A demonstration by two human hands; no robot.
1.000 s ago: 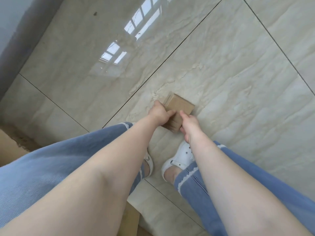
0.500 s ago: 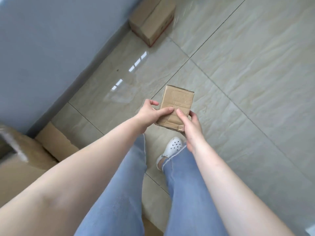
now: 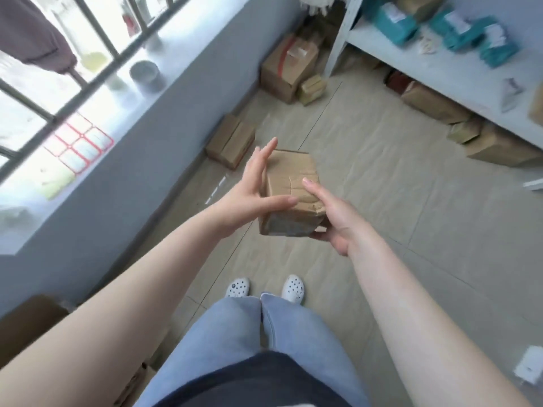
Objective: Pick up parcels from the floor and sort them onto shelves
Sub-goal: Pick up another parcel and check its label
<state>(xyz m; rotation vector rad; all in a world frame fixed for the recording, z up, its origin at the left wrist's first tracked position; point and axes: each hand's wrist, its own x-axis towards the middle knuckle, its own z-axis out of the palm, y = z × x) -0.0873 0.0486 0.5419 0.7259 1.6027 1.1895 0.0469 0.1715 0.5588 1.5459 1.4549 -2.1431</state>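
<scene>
A small brown cardboard parcel (image 3: pixel 289 192), wrapped in creased tape, is held in front of me at about waist height. My left hand (image 3: pixel 249 188) presses flat against its left side, fingers straight and thumb across the near face. My right hand (image 3: pixel 335 218) cups its lower right corner from below, index finger lying on the top face. A pale metal shelf (image 3: pixel 435 71) stands at the upper right, with several teal packages (image 3: pixel 458 33) on it.
Cardboard boxes lie on the tiled floor: one by the wall (image 3: pixel 232 141), a larger one with a small one in the far corner (image 3: pixel 289 67), and several under the shelf (image 3: pixel 473 133). A windowsill (image 3: pixel 97 118) with pots runs along the left. Another box (image 3: pixel 26 327) is near my left arm.
I have stood up from a crouch with the parcel lifted off the floor. The view has swung up, so that the window, the far boxes and the shelf now show. My left fingers have straightened.
</scene>
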